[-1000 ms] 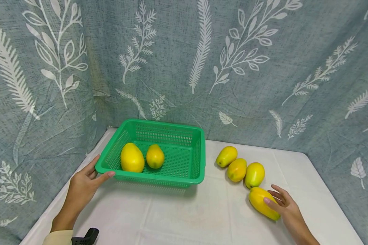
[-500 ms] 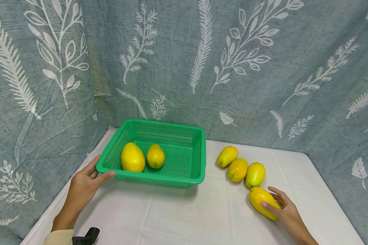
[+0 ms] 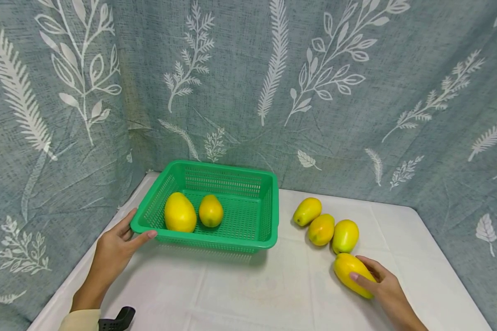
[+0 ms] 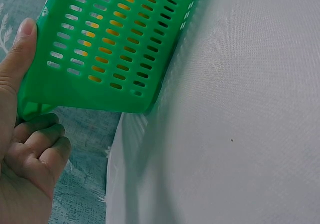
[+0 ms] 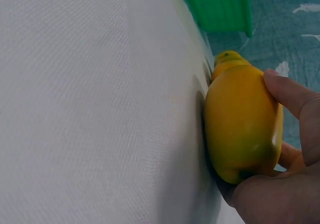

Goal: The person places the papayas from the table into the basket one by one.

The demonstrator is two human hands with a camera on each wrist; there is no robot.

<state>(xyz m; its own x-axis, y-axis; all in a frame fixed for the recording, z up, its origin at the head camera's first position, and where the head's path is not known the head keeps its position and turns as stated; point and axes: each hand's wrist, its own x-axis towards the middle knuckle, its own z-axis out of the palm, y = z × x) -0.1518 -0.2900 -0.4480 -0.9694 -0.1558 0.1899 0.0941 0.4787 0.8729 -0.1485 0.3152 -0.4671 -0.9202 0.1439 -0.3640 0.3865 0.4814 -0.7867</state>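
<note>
In the head view my left hand (image 3: pixel 114 250) grips the near left corner of a green plastic basket (image 3: pixel 215 242). Its thumb lies along the rim, and the left wrist view shows curled fingers beneath the corner of the basket (image 4: pixel 90 94). Two yellow papayas, a larger one (image 3: pixel 180 213) and a smaller one (image 3: pixel 210 211), lie inside. At the right my right hand (image 3: pixel 383 282) holds a long yellow papaya (image 3: pixel 351 272) low at the table, thumb on one side and fingers on the other. The right wrist view shows this papaya (image 5: pixel 242 121) close up, partly covering its far fingers.
Three more yellow-green papayas, one at the back (image 3: pixel 308 211), one in the middle (image 3: pixel 320 229) and one nearer (image 3: pixel 345 236), lie close together right of the basket. A white cloth (image 3: pixel 248 294) covers the table. Patterned blue-grey curtains (image 3: pixel 232 92) enclose the back and sides.
My right hand's fingers have closed around the far side of the long papaya, which has shifted slightly left. My left hand keeps its grip on the basket.
</note>
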